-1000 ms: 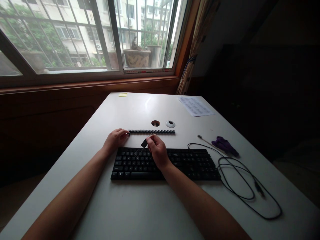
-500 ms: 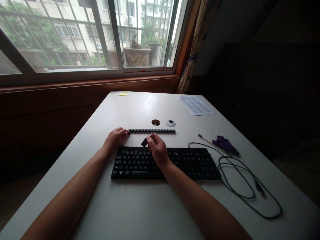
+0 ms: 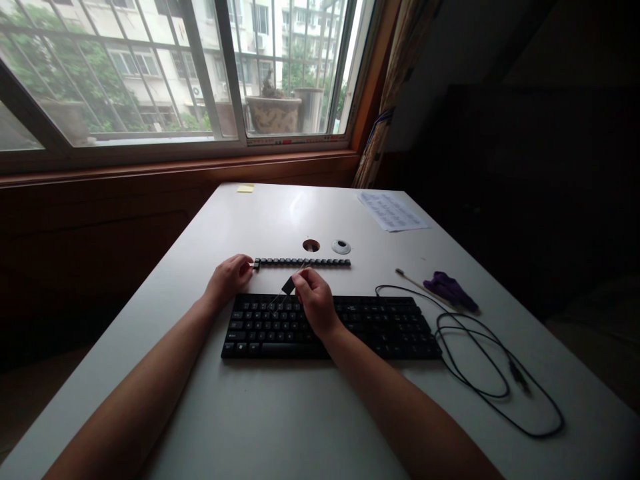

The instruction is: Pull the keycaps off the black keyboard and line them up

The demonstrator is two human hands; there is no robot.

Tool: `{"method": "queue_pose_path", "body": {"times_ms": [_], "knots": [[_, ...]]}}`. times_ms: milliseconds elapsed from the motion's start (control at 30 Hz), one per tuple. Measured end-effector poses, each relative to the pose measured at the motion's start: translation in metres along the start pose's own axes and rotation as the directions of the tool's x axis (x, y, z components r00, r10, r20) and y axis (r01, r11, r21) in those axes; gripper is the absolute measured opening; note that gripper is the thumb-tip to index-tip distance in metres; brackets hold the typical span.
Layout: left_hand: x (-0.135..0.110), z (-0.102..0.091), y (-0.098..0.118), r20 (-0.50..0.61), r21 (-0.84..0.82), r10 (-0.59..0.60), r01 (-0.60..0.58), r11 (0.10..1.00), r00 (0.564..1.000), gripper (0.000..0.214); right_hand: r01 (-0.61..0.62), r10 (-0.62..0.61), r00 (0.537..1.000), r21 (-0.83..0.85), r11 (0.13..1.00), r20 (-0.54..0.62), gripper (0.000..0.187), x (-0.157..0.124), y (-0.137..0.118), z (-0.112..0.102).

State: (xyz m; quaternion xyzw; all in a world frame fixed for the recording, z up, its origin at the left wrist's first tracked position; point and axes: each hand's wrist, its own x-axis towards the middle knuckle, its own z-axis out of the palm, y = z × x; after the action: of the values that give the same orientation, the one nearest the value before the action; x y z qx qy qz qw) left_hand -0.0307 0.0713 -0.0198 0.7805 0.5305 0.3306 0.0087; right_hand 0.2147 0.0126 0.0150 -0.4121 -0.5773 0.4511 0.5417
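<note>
A black keyboard (image 3: 350, 327) lies on the white table (image 3: 280, 420). Behind it runs a straight row of several loose black keycaps (image 3: 305, 263). My left hand (image 3: 227, 279) rests on the table at the row's left end, fingers loosely bent and just apart from the end keycap (image 3: 256, 265), holding nothing. My right hand (image 3: 315, 303) hovers over the keyboard's upper left keys, pinched on a wire keycap puller (image 3: 287, 287) with a small black grip.
The keyboard's black cable (image 3: 480, 363) loops at the right. A purple cloth (image 3: 450, 290) and a thin stick (image 3: 415, 283) lie behind the loops. A cable hole (image 3: 311, 245), its round cap (image 3: 341, 247), a printed sheet (image 3: 393, 211) and a yellow note (image 3: 245, 189) are further back.
My left hand has drawn back a little to the left, off the end keycap it was touching. My right hand has stayed put with the puller.
</note>
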Motion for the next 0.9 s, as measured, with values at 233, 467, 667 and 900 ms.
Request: {"method": "queue_pose_path", "body": {"times_ms": [233,467,667,900], "knots": [[0.0004,-0.0008,-0.0015,-0.055,-0.104,-0.110,0.104,0.989,0.992,0.014,-0.013,0.013,1.000,-0.009,1.000,-0.005,0.027,-0.0006,-0.0008,-0.0001],[-0.0007,-0.0009,-0.0018,-0.002,-0.126,-0.147,0.145,0.981,0.989,0.020,-0.010,0.010,1.000,-0.013,1.000,-0.010,0.028,-0.0009,-0.0028,-0.0004],[-0.0031,-0.0021,-0.0020,0.029,-0.103,-0.127,0.130,0.986,0.991,0.025,-0.013,0.013,1.000,-0.011,1.000,-0.009,0.028,-0.0012,-0.0033,-0.0003],[-0.0041,-0.0007,-0.0042,0.022,-0.081,-0.099,0.100,0.992,0.995,0.026,-0.015,0.014,1.000,-0.026,1.000,-0.014,0.029,-0.0012,-0.0034,-0.0006]]}}
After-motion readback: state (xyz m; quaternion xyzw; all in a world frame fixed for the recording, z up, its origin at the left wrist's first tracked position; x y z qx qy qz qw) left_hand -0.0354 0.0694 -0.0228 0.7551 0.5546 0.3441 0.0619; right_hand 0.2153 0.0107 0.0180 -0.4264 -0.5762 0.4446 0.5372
